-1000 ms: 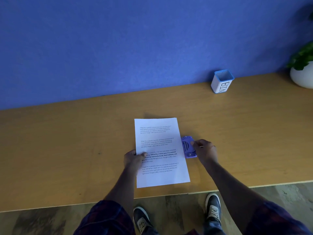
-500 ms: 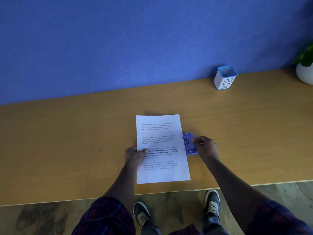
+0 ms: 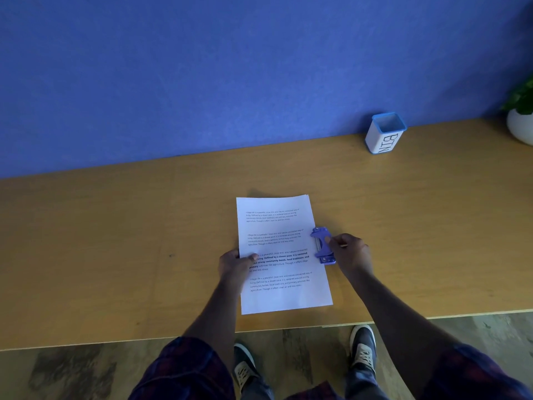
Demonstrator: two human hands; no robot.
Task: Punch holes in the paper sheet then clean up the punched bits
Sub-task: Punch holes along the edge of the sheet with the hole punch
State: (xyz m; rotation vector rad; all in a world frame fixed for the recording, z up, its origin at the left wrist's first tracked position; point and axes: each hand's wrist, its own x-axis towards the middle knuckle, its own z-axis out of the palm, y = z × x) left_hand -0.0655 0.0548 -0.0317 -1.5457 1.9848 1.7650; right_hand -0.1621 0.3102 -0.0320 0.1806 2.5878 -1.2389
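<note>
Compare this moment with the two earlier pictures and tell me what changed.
Little changed. The right hand keeps its grip on the purple hole punch, which now looks tipped up at the paper sheet's right edge instead of lying flat. The left hand still pins the sheet's left edge. The bin stayed put.

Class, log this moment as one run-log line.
left hand: pins paper sheet | right hand: on purple hole punch at sheet's right edge | bin: far right, untouched

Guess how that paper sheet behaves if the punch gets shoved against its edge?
The paper sheet looks like a single thin page lying flat, so it would likely slide or buckle. The left hand pinning it probably prevents that. The hole punch, held by the right hand, looks small and light.
</note>
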